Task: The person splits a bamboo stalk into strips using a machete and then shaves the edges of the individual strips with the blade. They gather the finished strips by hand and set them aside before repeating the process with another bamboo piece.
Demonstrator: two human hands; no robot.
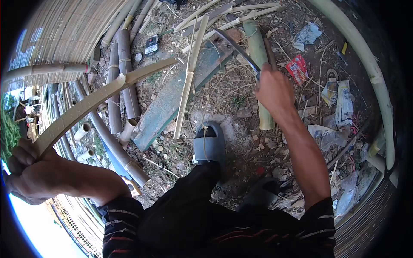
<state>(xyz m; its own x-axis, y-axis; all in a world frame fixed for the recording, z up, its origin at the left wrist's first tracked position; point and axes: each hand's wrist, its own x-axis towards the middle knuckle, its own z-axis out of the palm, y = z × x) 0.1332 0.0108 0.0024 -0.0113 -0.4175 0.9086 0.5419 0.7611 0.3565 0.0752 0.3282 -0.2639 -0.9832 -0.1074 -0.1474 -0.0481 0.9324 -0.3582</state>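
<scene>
At the left edge, my left hand (pixel 34 174) is closed round the lower end of a long split bamboo strip (pixel 81 107), which slants up to the right with a raised node partway along. My right hand (pixel 275 90) grips the handle of a long-bladed knife (pixel 238 48), its dark blade pointing up and to the left. The blade is apart from the held strip. Under the knife lies a green bamboo pole (pixel 257 47). Between my hands, another split bamboo piece (pixel 189 81) rests on a worn greenish board (pixel 167 103).
Bamboo sections (pixel 124 73) and a saw (pixel 116 161) lie to the left. A black tape measure (pixel 151 46) sits near the board. Plastic wrappers (pixel 297 69) and bamboo scraps litter the ground. A long curved bamboo pole (pixel 374 73) runs down the right side. My sandalled foot (pixel 209 144) is below the board.
</scene>
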